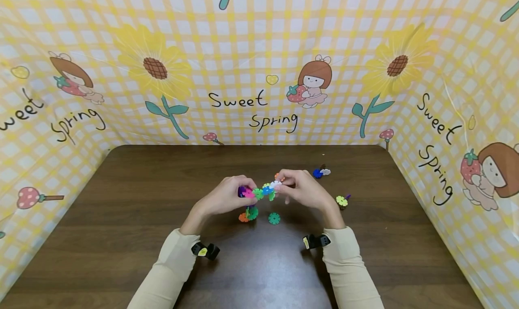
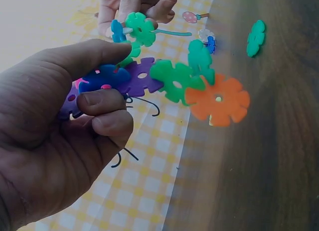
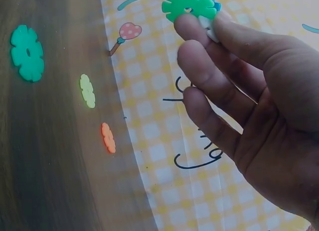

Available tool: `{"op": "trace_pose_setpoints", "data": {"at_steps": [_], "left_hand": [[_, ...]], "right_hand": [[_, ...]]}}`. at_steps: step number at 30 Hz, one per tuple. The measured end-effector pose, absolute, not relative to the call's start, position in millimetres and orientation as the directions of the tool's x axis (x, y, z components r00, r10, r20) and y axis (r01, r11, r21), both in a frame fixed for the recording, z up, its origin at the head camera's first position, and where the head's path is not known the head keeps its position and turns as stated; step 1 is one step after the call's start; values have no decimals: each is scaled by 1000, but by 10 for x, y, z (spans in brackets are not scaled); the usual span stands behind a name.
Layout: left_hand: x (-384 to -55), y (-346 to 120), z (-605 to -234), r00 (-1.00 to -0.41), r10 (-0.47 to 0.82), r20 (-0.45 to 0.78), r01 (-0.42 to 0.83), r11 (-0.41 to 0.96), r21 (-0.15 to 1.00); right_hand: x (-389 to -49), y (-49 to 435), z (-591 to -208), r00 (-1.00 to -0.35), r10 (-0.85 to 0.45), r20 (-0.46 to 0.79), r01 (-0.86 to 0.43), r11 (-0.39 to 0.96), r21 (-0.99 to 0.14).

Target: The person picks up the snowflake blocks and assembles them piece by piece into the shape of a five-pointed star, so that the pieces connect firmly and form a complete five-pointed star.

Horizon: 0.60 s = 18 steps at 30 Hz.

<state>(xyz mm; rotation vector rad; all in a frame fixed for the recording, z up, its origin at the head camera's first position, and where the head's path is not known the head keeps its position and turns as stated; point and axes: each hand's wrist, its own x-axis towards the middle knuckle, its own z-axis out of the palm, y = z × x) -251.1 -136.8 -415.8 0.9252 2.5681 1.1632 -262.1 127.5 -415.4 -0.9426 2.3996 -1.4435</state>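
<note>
Both hands hold a chain of interlocked plastic flower discs (image 1: 258, 193) above the table. My left hand (image 1: 225, 195) grips its left end; in the left wrist view the thumb and fingers curl round a blue disc (image 2: 107, 77) beside purple ones. From that grip a branch with a purple disc, green discs (image 2: 174, 81) and an orange disc (image 2: 218, 100) sticks out. My right hand (image 1: 303, 189) pinches a white disc (image 3: 209, 28) between thumb and index finger at the right end, against a green disc (image 3: 187, 6) and a blue one. Its other fingers are loosely bent.
A loose green disc (image 1: 274, 218) lies on the dark wooden table (image 1: 142, 178) below the hands. Farther right are a joined blue and white piece (image 1: 318, 173) and a yellow disc (image 1: 342, 201) with a purple one. A yellow checked cloth (image 1: 259, 43) walls the table's back and sides.
</note>
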Motion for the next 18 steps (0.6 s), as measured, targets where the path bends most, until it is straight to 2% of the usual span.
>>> {"op": "trace_pose_setpoints", "data": {"at_steps": [8, 18], "left_hand": [[-2503, -1354, -4162, -798, 596, 88, 456, 502, 735], [-2514, -1363, -4157, -788, 610, 82, 449, 478, 755]], "right_hand": [[-2605, 1219, -4155, -779, -602, 175, -449, 341, -826], [-2614, 1169, -4194, -783, -588, 202, -434, 284, -855]]}}
